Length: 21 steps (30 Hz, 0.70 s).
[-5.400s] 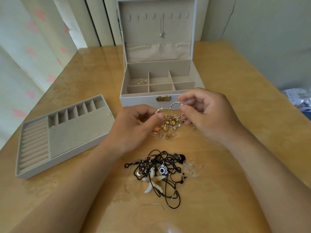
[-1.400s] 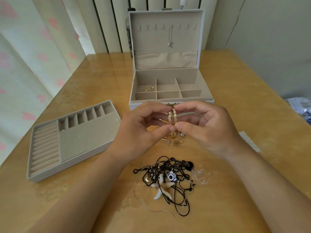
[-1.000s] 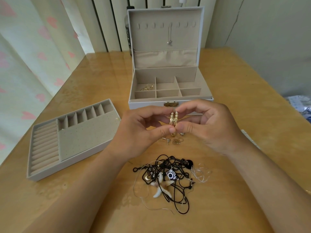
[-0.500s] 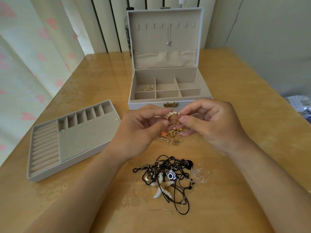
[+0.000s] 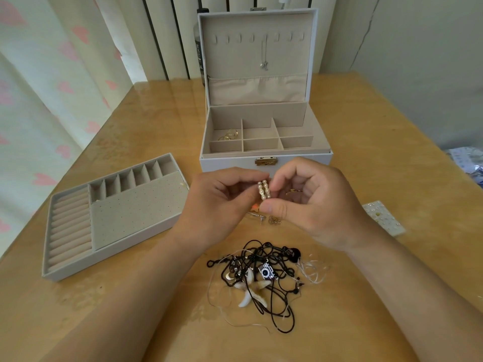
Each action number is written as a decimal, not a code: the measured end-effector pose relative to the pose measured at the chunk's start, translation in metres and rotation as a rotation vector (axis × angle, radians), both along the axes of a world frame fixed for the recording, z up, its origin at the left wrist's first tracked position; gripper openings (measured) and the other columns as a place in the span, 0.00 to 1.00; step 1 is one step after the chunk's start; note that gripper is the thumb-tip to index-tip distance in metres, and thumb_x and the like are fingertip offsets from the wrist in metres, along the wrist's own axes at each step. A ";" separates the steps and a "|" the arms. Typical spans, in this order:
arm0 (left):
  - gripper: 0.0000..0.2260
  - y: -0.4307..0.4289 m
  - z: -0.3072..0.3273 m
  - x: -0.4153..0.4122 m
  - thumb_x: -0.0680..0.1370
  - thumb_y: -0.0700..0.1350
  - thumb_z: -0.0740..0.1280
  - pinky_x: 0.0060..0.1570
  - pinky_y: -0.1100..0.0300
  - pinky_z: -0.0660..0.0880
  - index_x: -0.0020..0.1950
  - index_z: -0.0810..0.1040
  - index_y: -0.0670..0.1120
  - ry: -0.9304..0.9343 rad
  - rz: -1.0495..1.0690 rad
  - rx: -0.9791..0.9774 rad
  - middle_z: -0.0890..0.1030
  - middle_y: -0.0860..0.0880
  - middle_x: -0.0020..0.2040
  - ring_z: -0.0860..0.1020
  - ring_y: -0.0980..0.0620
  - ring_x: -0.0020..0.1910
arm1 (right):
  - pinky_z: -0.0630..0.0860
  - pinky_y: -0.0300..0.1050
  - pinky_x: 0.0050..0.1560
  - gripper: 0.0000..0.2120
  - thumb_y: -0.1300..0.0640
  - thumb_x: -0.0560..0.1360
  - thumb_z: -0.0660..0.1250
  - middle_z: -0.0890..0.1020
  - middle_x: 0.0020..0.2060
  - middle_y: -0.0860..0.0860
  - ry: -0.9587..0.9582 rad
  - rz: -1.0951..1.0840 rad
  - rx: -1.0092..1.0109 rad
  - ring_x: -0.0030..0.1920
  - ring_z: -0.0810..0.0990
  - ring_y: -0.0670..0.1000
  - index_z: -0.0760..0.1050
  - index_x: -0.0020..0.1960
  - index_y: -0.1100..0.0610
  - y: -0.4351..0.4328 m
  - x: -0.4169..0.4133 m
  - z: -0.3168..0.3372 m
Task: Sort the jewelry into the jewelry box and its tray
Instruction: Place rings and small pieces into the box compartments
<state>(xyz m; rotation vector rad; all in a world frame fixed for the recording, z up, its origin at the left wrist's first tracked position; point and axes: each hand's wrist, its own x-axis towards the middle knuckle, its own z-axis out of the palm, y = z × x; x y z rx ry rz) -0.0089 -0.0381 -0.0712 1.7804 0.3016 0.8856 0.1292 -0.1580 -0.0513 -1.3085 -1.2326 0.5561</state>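
The pair of small gold hoop earrings set with white pearls (image 5: 264, 193) stands upright in the air between both hands. The left hand (image 5: 219, 205) pinches it from the side with thumb and forefinger. The right hand (image 5: 313, 205) pinches it top and bottom between forefinger and thumb, its other fingers loosely curled.

The two hoops are only pressed side by side, so if either pinch slackens, one could probably slip out. It would drop into the scatter of loose little gold pieces (image 5: 274, 220) just under the hands and need finding again, or it could skid on the glossy wooden table (image 5: 366, 152).

A forearm could also drag the tangle of black cord necklaces (image 5: 264, 273), which lies nearer the person than the hands.

The open pale-grey jewelry box (image 5: 227, 163) stands just beyond the hands. The grey divided tray (image 5: 136, 212) lies out past the left hand.

Fingertips cover the hoops' clasps, so I cannot tell whether they are hooked together. The hands hide most of the gold scatter. The box's front wall hides the floors of its nearest compartments. A clear card (image 5: 384, 218) beyond the right wrist is too blurred to read.
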 end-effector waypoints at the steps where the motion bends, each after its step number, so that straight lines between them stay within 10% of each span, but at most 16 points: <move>1: 0.11 0.000 -0.001 0.000 0.76 0.30 0.70 0.48 0.56 0.82 0.56 0.84 0.39 0.004 -0.002 0.027 0.87 0.46 0.49 0.86 0.49 0.48 | 0.80 0.64 0.39 0.13 0.61 0.64 0.79 0.82 0.38 0.54 0.012 0.008 -0.010 0.38 0.81 0.60 0.76 0.43 0.57 0.000 -0.001 0.000; 5: 0.11 0.002 -0.002 -0.001 0.77 0.31 0.70 0.50 0.52 0.82 0.57 0.84 0.39 0.028 0.018 0.168 0.86 0.46 0.51 0.85 0.49 0.49 | 0.80 0.54 0.38 0.13 0.61 0.64 0.79 0.82 0.36 0.51 0.040 0.019 -0.039 0.35 0.80 0.51 0.76 0.43 0.57 0.001 -0.001 0.001; 13: 0.16 0.001 0.004 0.000 0.75 0.32 0.64 0.54 0.54 0.81 0.60 0.83 0.40 0.061 -0.027 -0.011 0.85 0.45 0.55 0.84 0.48 0.54 | 0.80 0.65 0.40 0.13 0.64 0.65 0.79 0.83 0.38 0.55 0.038 -0.069 -0.014 0.38 0.82 0.57 0.75 0.43 0.57 0.001 -0.003 0.001; 21: 0.30 0.001 0.006 -0.004 0.69 0.29 0.73 0.57 0.52 0.80 0.68 0.75 0.46 0.059 -0.253 -0.140 0.78 0.34 0.59 0.84 0.46 0.54 | 0.74 0.36 0.31 0.16 0.68 0.64 0.79 0.82 0.36 0.51 0.236 -0.060 0.014 0.34 0.79 0.47 0.75 0.43 0.57 0.002 -0.002 0.005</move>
